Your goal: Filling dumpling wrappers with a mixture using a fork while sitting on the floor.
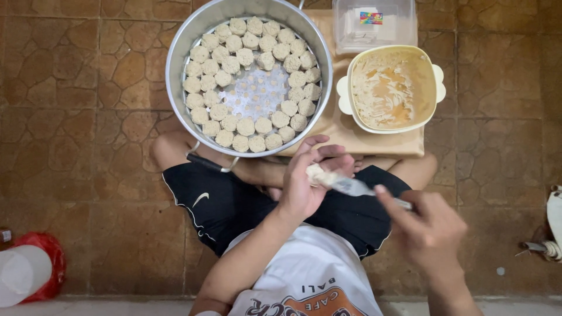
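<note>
Brown stone floor surrounds a seated person. Left hand (pixel 304 181) cups a dumpling (pixel 318 174), fingers curled around it; right hand (pixel 424 225) pinches a spoon (pixel 357 187) pressing filling in. Overfilling could tear the wrapper, I judge.

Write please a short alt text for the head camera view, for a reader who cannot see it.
Seen from above, a seated person's left hand cups a dumpling while the right hand presses a metal utensil into it. On the tiled floor ahead, a round steamer tray holds rings of finished dumplings, beside a cream bowl of filling.
</note>
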